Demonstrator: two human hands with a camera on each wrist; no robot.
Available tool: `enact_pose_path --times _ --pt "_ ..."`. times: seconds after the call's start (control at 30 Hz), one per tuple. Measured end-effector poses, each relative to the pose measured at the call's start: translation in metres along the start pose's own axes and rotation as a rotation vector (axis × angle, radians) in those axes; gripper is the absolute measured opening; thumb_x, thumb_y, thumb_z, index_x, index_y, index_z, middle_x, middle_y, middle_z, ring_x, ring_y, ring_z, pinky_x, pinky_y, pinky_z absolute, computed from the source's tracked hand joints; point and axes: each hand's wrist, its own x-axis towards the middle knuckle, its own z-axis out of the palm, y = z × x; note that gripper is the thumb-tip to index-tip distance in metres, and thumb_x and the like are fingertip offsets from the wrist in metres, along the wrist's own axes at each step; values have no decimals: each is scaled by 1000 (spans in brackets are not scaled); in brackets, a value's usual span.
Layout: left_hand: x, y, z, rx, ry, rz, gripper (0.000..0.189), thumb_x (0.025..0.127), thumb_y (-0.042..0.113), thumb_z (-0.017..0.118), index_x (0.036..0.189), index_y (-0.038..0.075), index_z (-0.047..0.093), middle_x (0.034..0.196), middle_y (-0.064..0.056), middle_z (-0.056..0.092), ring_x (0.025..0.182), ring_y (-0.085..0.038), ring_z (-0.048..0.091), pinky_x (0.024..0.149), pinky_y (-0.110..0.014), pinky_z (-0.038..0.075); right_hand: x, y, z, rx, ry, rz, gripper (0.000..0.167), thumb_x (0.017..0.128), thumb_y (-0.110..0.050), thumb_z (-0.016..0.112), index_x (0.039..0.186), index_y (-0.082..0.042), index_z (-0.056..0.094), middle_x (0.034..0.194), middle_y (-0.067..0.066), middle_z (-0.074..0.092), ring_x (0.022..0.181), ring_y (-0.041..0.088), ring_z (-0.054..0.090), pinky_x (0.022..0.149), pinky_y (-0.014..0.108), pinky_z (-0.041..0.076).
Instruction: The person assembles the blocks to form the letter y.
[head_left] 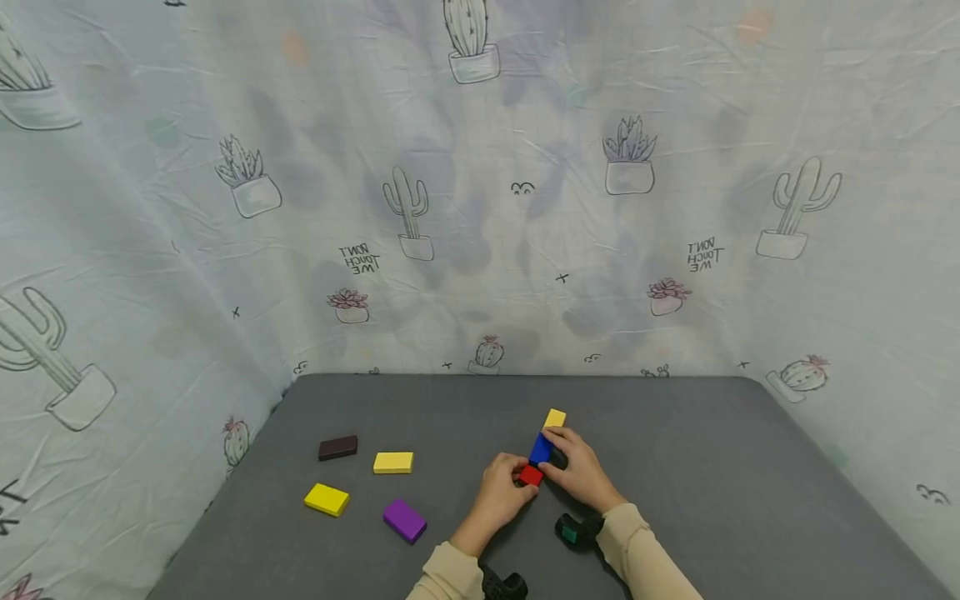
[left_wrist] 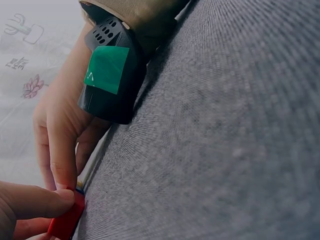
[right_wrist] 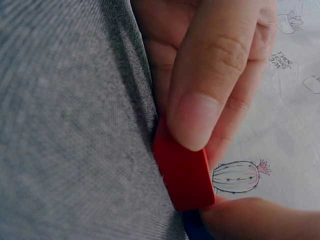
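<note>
A row of blocks slants away on the grey table: a red block [head_left: 532, 476] nearest, a blue block [head_left: 539, 450] behind it, then a yellow block [head_left: 555, 418] farthest. My left hand [head_left: 498, 495] pinches the red block between thumb and fingers; the thumb [right_wrist: 197, 117] lies across its face in the right wrist view. Around the blue block my right hand [head_left: 583, 473] has its fingers and thumb, the thumb close to where red meets blue. Both hands partly hide the row.
Left on the table [head_left: 675, 467] lie a dark brown block [head_left: 338, 447], two more yellow blocks, one upper [head_left: 393, 462] and one lower [head_left: 327, 499], and a purple block [head_left: 405, 522]. Black wrist devices [head_left: 577, 532] sit at both cuffs. A cactus-print curtain [head_left: 517, 233] hangs behind.
</note>
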Motion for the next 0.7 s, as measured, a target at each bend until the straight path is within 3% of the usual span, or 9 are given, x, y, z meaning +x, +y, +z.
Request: enact_pose_path --times 0.43,0.7 --pt "7 -4 4 -3 8 -18 39 75 4 78 109 -8 64 101 -13 59 90 -25 61 79 -34 55 3 0 -3 26 -11 16 52 83 -17 72 130 1 56 130 16 54 121 36 52 99 53 43" --pt "9 -4 6 -4 26 -15 38 74 5 78 108 -8 65 100 -12 59 90 -25 61 80 -33 55 0 4 -2 60 26 35 51 86 -20 69 132 -1 54 133 18 53 123 38 50 99 57 42"
